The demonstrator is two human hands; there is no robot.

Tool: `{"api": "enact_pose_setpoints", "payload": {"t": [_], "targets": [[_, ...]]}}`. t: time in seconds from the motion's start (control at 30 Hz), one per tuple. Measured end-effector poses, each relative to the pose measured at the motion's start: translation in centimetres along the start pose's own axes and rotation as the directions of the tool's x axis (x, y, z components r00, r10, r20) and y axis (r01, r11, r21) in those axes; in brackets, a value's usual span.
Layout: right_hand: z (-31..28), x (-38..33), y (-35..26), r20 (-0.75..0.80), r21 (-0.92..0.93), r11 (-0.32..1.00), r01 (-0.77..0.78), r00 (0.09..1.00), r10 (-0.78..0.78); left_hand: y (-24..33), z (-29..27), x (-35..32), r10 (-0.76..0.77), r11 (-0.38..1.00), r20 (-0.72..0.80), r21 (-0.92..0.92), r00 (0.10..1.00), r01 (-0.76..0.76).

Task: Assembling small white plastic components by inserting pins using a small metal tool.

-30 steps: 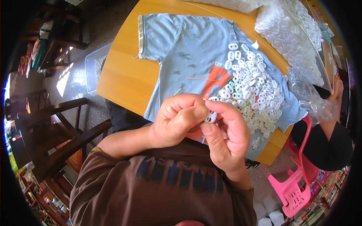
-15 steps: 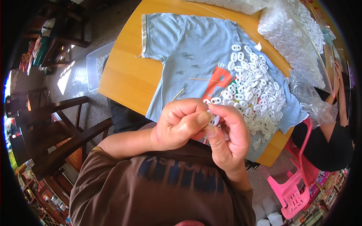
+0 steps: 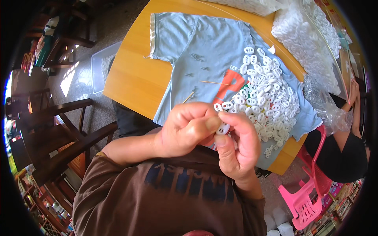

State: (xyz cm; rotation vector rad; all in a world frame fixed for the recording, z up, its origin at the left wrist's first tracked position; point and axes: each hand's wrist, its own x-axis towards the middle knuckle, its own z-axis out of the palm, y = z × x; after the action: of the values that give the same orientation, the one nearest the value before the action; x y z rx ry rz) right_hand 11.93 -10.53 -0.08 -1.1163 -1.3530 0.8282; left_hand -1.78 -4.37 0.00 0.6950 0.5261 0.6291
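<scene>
Between the thumb and forefinger of my right hand point(image 3: 241, 147) is a white oval plastic piece with two holes point(image 3: 223, 129). My left hand point(image 3: 189, 128) is closed in a pinch right against that piece; what its fingertips hold, if anything, is hidden. Both hands meet over the table's near edge. Just beyond them, many similar white two-holed pieces point(image 3: 271, 88) lie heaped on a light blue T-shirt point(image 3: 177, 43) spread on the table. Thin sticks point(image 3: 215, 83) and small dark wire-like bits point(image 3: 197, 58) rest on the shirt, left of the heap.
The wooden table point(image 3: 130, 67) shows at the left. A big clear bag of white pieces point(image 3: 301, 43) stands at the far right, with crumpled clear plastic point(image 3: 334, 114) nearer. Another person's arm point(image 3: 354, 106) is beyond it. A pink plastic chair point(image 3: 303, 204) and dark wooden chair point(image 3: 59, 137) flank me.
Both hands stay together on the white piece, with only a slight shift of the fingers. The view has moved a little; the heap looks unchanged.
</scene>
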Motion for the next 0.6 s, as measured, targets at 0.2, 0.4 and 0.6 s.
{"api": "enact_pose_setpoints", "payload": {"t": [0.2,0.4,0.6], "targets": [[0.2,-0.4,0.3,-0.084,0.164,0.948,-0.272,0.954,0.288,-1.7,0.2,-1.4,0.424,0.766,0.334,0.363,0.842,-0.531],[-0.8,-0.4,-0.6,0.004,0.256,0.931,-0.261,0.963,0.269,-2.0,-0.8,-1.3,0.415,0.898,0.062,0.132,0.908,-0.419],[-0.6,-0.5,-0.8,-0.029,0.387,0.877,-0.286,0.947,0.321,-1.2,-0.6,0.5,0.672,0.565,0.164,0.517,0.722,-0.643]]}}
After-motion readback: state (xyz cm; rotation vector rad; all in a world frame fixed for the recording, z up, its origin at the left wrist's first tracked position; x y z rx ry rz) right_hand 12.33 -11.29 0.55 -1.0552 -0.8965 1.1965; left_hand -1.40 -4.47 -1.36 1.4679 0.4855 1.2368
